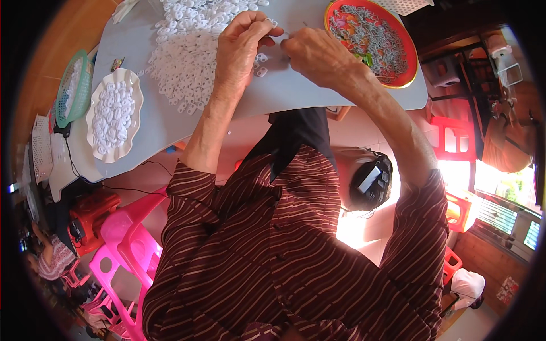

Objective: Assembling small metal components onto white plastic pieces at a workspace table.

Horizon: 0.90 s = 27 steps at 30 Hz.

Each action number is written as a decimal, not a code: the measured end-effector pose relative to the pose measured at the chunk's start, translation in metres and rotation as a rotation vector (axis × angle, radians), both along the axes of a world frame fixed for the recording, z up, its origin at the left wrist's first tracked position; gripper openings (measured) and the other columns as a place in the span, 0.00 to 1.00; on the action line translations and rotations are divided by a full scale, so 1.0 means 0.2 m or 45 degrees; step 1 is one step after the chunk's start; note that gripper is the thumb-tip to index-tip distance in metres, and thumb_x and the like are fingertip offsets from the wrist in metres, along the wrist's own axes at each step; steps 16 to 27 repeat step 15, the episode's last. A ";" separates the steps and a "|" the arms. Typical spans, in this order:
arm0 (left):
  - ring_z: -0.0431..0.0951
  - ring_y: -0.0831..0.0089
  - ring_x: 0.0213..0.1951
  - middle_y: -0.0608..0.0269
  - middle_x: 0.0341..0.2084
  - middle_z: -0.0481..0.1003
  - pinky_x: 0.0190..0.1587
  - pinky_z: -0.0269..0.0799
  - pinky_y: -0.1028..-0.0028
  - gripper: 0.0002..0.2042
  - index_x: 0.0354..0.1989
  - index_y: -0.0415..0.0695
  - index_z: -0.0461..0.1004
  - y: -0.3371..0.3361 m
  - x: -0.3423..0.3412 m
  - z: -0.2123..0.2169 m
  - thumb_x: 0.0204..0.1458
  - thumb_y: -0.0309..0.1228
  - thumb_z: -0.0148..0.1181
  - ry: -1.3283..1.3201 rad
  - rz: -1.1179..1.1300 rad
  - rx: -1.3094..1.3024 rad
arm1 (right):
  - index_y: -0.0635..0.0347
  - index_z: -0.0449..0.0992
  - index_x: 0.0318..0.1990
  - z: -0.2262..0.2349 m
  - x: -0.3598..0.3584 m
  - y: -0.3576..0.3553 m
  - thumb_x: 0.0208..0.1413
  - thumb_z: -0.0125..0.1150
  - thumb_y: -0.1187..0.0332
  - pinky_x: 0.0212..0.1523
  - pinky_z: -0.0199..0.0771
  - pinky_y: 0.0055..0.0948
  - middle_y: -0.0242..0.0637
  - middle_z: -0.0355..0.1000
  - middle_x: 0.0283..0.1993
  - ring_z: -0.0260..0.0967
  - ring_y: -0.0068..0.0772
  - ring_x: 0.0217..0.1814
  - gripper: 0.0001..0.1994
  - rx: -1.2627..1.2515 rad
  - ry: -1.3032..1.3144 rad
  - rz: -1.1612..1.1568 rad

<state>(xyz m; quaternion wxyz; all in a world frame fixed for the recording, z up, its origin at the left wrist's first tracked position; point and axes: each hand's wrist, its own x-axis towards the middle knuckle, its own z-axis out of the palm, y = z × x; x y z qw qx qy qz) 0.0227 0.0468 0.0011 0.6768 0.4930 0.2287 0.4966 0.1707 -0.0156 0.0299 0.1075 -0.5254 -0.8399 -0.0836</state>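
Observation:
Both of my hands are raised over the near part of the grey table, close together. My left hand pinches a small white plastic piece between thumb and fingers. Just to its right, my right hand is closed with fingertips pressed together; whatever they hold is too small to make out. A heap of small white plastic pieces lies beside my left forearm, with a few strays under the hand. To the right of my right hand sits a round red tray of small grey metal bits.
A wavy-edged white dish of white pieces stands at the table's left, beside a green basket. Pink chairs are at lower left. A black bag lies below the table. Red stools and other people are around.

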 end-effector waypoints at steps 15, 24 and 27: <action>0.69 0.78 0.31 0.66 0.24 0.71 0.40 0.64 0.76 0.05 0.33 0.41 0.72 -0.01 -0.02 0.01 0.51 0.28 0.55 0.195 -0.375 0.111 | 0.63 0.75 0.39 -0.13 0.03 -0.13 0.49 0.62 0.68 0.36 0.75 0.25 0.36 0.75 0.31 0.74 0.25 0.32 0.11 -0.399 2.086 -0.255; 0.69 0.78 0.31 0.66 0.24 0.71 0.40 0.64 0.76 0.05 0.33 0.41 0.72 -0.01 -0.02 0.01 0.51 0.28 0.55 0.195 -0.375 0.111 | 0.63 0.75 0.39 -0.13 0.03 -0.13 0.49 0.62 0.68 0.36 0.75 0.25 0.36 0.75 0.31 0.74 0.25 0.32 0.11 -0.399 2.086 -0.255; 0.69 0.78 0.31 0.66 0.24 0.71 0.40 0.64 0.76 0.05 0.33 0.41 0.72 -0.01 -0.02 0.01 0.51 0.28 0.55 0.195 -0.375 0.111 | 0.63 0.75 0.39 -0.13 0.03 -0.13 0.49 0.62 0.68 0.36 0.75 0.25 0.36 0.75 0.31 0.74 0.25 0.32 0.11 -0.399 2.086 -0.255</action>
